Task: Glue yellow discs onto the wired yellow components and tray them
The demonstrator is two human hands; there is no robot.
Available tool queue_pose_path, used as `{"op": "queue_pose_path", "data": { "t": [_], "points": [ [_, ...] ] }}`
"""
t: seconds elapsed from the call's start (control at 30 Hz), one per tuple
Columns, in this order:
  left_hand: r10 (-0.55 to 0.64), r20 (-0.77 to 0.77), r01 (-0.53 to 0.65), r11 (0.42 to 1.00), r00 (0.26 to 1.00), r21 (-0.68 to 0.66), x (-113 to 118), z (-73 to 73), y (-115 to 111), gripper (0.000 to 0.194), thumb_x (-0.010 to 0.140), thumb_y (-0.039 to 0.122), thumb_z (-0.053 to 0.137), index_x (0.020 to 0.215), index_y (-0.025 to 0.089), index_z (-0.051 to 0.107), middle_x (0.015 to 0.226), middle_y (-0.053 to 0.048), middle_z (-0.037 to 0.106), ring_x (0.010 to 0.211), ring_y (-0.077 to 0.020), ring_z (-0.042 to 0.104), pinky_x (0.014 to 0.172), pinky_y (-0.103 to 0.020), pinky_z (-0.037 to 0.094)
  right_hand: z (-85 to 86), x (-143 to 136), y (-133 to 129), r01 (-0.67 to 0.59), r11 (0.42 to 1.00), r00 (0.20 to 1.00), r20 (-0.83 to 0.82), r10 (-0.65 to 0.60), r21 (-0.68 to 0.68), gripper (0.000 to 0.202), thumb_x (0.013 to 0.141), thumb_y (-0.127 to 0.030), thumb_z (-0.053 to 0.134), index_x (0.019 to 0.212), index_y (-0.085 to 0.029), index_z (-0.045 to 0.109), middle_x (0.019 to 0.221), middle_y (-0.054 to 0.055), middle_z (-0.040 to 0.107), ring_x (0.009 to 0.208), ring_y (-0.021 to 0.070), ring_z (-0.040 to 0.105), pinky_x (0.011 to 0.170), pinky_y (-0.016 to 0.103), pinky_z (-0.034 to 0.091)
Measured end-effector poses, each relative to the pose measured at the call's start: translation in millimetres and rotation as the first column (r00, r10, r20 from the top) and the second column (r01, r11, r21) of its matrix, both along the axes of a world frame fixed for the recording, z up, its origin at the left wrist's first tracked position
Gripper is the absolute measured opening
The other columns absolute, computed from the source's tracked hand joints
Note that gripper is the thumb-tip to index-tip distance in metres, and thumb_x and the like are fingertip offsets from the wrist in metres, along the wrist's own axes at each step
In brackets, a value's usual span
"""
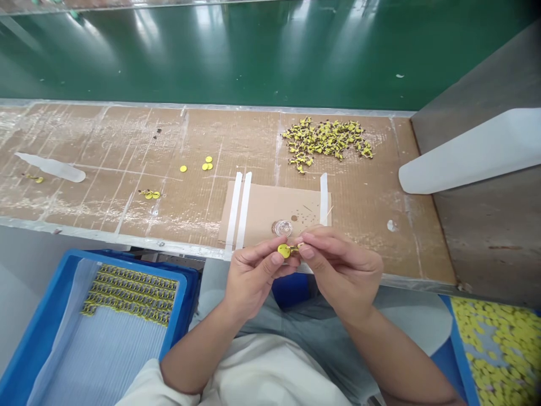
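Observation:
In front of my body, just over the bench's near edge, my left hand (253, 276) pinches a round yellow disc (284, 251) with dark marks on its face. My right hand (344, 270) is closed, its thumb and forefinger on a small yellow-and-dark figure piece (295, 247) that meets the disc's right side. Fingers partly hide both, so I cannot tell whether they are joined. Just beyond my fingertips, a small clear glass dish (283, 228) rests on a taped cardboard sheet (264, 206), with brown spots beside it.
A pile of small yellow-and-dark pieces (327, 138) lies at the back. Loose yellow discs (207, 166) and disc-and-figure pieces (152, 194) are further left. A blue crate (180, 299) holds rows of pieces. A bin of yellow discs (499, 338) stands right, below a metal wall (486, 225).

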State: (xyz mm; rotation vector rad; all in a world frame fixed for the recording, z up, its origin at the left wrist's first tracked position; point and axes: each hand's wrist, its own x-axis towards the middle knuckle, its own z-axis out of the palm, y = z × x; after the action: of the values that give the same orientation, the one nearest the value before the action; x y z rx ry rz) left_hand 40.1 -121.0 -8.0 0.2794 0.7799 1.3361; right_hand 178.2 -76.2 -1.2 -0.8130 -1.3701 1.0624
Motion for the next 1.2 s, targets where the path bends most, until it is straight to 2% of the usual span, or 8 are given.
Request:
{"op": "queue_pose_path", "data": {
  "t": [0.2, 0.43, 0.77, 1.2],
  "points": [
    [0.013, -0.055, -0.016, 0.999, 0.998, -0.052, -0.2, 1.4, 1.5, 0.024, 0.073, 0.029, 0.085, 0.096, 0.024, 0.080, 0.088, -0.005, 0.080, 0.075, -0.0158, 0.076, 0.072, -0.023, 0.064, 1.3, -0.6, -0.5, -0.018, 1.000, 1.000, -0.015, 0.018, -0.025, 0.032, 0.081, -0.005, 0.072, 0.102, -0.030, 0.078, 0.088, 0.002, 0.074, 0.078, 0.0156, 0.070, 0.066, 0.028, 0.061],
    [0.006, -0.028, -0.007, 1.000, 1.000, -0.016, -0.4, 0.7, 1.0, 0.021, 0.077, 0.024, 0.082, 0.098, 0.023, 0.080, 0.090, -0.004, 0.080, 0.075, -0.0132, 0.076, 0.073, -0.019, 0.063, 3.1, -1.6, 0.3, -0.020, 1.000, 1.000, -0.010, 0.020, -0.020, 0.032, 0.081, -0.005, 0.073, 0.101, -0.030, 0.078, 0.088, 0.003, 0.074, 0.077, 0.0165, 0.069, 0.065, 0.030, 0.061],
    [0.014, -0.069, -0.018, 0.999, 0.998, -0.049, -1.7, 0.3, 0.5, 0.024, 0.074, 0.027, 0.084, 0.097, 0.023, 0.080, 0.089, -0.005, 0.080, 0.074, -0.0154, 0.076, 0.071, -0.022, 0.064, 0.3, -0.3, 1.2, -0.049, 0.999, 0.998, -0.026, 0.048, -0.002, 0.036, 0.080, -0.002, 0.072, 0.103, -0.029, 0.078, 0.089, 0.003, 0.074, 0.077, 0.0165, 0.070, 0.065, 0.030, 0.062],
    [0.018, -0.098, -0.026, 0.996, 0.995, -0.086, -0.8, -0.5, 0.3, 0.027, 0.071, 0.030, 0.086, 0.096, 0.022, 0.080, 0.086, -0.006, 0.080, 0.073, -0.0166, 0.076, 0.071, -0.025, 0.065, -0.3, -0.1, 0.9, -0.037, 0.999, 0.999, 0.002, 0.037, -0.014, 0.030, 0.081, -0.007, 0.074, 0.100, -0.029, 0.078, 0.088, 0.004, 0.075, 0.077, 0.0170, 0.071, 0.063, 0.029, 0.063]
  ]
}}
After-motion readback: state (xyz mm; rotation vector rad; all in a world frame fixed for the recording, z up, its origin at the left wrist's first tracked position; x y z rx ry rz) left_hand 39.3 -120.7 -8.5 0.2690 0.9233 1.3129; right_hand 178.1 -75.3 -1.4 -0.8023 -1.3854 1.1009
